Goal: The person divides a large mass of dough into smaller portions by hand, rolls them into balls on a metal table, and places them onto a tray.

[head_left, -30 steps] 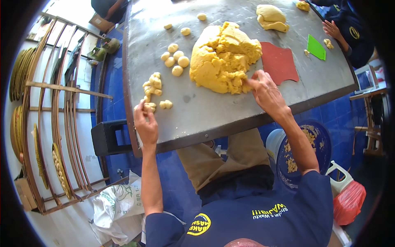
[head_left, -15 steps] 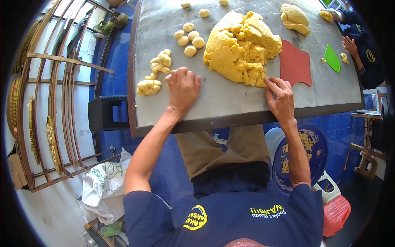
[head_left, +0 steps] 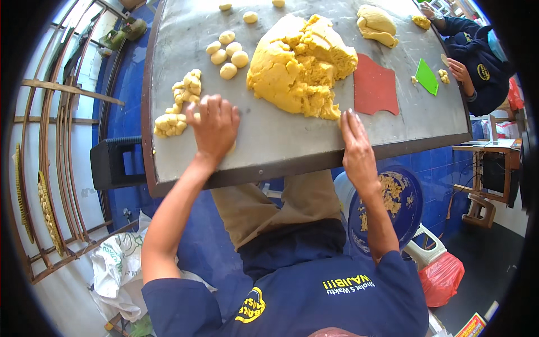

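Observation:
My left hand (head_left: 215, 130) is palm down near the table's front edge, fingers apart and slightly bent. Beside it lie clusters of small pale dough pieces (head_left: 170, 124); its outer finger reaches close to them. What is under its palm is hidden, though a pale bit shows by the wrist. My right hand (head_left: 357, 149) has its fingers pressed together at the lower tip of a big yellow filling-like mass (head_left: 283, 73), seemingly pinching it. That mass is torn open, rough and crumbly on its right side. Several smooth pale dough balls (head_left: 240, 59) sit to its left.
On the metal table (head_left: 292, 140) lie a red scraper sheet (head_left: 375, 84), a green scraper (head_left: 426, 77) and a pale dough lump (head_left: 377, 25). A co-worker (head_left: 477, 67) is at the far right. A blue basin (head_left: 412, 219) with crumbs stands below; a wooden rack (head_left: 73, 87) is left.
The view has shifted, so the table appears farther left. My left hand's curled fingers have spread toward the pale pieces. My right hand's fingers have straightened at the yellow mass.

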The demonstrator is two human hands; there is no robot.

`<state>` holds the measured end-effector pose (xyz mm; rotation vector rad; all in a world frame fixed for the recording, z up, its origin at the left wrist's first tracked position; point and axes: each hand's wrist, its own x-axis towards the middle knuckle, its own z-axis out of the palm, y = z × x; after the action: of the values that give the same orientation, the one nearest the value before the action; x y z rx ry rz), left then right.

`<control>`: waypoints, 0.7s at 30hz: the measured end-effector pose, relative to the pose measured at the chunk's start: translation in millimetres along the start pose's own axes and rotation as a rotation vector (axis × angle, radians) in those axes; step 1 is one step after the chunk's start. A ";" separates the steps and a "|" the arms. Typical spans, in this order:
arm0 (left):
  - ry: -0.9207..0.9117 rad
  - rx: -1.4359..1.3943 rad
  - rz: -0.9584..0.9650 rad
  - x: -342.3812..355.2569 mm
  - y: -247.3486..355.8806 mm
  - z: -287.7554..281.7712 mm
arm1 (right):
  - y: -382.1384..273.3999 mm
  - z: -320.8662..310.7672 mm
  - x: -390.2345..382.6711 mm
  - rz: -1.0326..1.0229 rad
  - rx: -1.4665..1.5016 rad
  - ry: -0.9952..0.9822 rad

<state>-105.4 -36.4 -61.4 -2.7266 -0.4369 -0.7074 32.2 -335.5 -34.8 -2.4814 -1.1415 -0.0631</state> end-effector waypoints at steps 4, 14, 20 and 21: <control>-0.066 -0.035 -0.068 0.5 7.3 -7.5 | 9.7 4.2 -3.8 -0.076 0.095 0.013; -0.365 -0.402 -0.562 -41.8 23.7 -64.9 | 15.0 -1.2 14.2 -0.022 -0.018 -0.009; -0.007 -1.118 -0.867 -35.5 40.2 -55.3 | -16.1 -22.0 18.3 0.038 0.373 0.150; -0.042 -1.187 -0.928 -31.3 44.9 -57.3 | -34.9 -22.5 19.5 0.020 0.481 0.122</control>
<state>-139.5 -104.1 -38.3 -3.4743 -1.8615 -1.4880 22.4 -309.7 1.8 -2.0329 -0.9488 0.0597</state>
